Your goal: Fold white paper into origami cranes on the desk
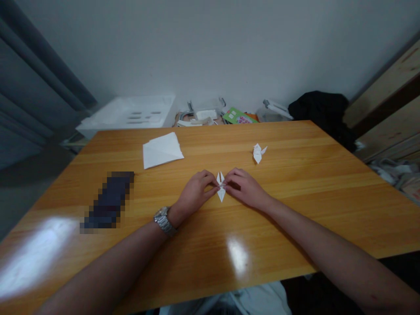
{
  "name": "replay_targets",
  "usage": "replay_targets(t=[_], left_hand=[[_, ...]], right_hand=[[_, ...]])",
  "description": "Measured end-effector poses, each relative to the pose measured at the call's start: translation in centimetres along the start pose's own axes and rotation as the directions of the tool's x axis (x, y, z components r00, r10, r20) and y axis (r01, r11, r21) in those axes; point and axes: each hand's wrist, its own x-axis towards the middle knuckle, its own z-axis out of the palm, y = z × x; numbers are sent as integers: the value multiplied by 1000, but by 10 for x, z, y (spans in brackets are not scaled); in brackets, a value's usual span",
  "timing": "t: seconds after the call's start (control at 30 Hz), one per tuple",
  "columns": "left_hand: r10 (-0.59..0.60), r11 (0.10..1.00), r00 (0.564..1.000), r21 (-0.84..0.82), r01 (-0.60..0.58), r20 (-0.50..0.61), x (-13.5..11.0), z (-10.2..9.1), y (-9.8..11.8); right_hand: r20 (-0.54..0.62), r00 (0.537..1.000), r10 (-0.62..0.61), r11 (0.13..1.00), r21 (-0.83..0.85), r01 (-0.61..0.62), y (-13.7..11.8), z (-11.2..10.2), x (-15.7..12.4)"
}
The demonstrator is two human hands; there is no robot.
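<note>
A small white folded paper figure [221, 189] lies on the wooden table [295, 205] near its middle. My left hand [196, 194], with a metal watch on the wrist, pinches the figure's left side with curled fingers. My right hand [245, 188] pinches its right side the same way. Two thin points of the figure stick up between my fingertips and one point hangs toward me.
A finished white paper crane [259, 152] sits farther back on the right. A stack of white paper sheets [162, 150] lies at the back left. A dark blurred flat object [109, 201] rests at the left. Clutter, a white bin and dark cloth lie behind the table.
</note>
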Motion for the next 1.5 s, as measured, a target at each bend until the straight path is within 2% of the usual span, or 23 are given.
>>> replay_targets(t=[0.4, 0.87, 1.17, 1.27, 1.5], left_hand=[[45, 999, 999, 32, -44, -5, -1, 2, -2], [141, 960, 987, 232, -157, 82, -8, -5, 2], [186, 904, 966, 353, -239, 180, -10, -9, 8], [190, 903, 967, 355, -240, 171, -11, -7, 7], [200, 884, 962, 390, -258, 184, -9, -3, 9]], right_hand=[[8, 997, -82, 997, 0, 82, 6, 0, -3], [57, 985, -166, 975, -144, 172, 3, -1, -5], [177, 932, -315, 895, -271, 354, 8, -8, -9], [205, 932, -298, 884, -308, 351, 10, -12, -9], [176, 958, -227, 898, -343, 275, 15, -19, -7]])
